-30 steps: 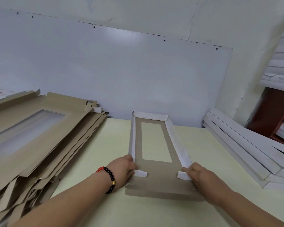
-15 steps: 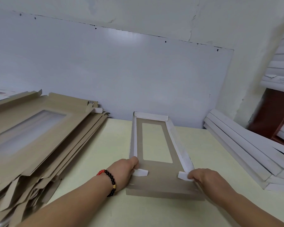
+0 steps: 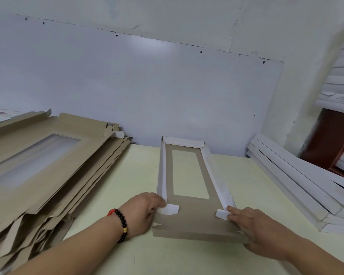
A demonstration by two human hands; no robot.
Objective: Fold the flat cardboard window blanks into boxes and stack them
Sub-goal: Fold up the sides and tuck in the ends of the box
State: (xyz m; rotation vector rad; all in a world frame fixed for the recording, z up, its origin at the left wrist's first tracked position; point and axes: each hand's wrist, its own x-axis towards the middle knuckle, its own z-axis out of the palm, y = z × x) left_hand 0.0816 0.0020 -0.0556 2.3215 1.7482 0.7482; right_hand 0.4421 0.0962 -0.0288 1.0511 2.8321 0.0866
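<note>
A half-folded window box (image 3: pixel 189 213) lies lengthwise on the pale yellow table (image 3: pixel 127 175), brown inside up, with its two long white walls and far end raised. The near end flap lies flat. My left hand (image 3: pixel 141 211) holds the near left corner and pinches the small white tab there. My right hand (image 3: pixel 254 225) holds the near right corner, fingers on the other white tab. A tall pile of flat brown window blanks (image 3: pixel 38 165) sits at the left.
A stack of finished white boxes (image 3: pixel 298 185) lies at the right on the table. More white boxes (image 3: pixel 338 86) sit on a dark wooden shelf at the far right. A white panel (image 3: pixel 127 86) leans on the wall behind.
Both hands have shifted slightly at the near corners, and the two white tabs are turned further inward. The box has stayed where it was.
</note>
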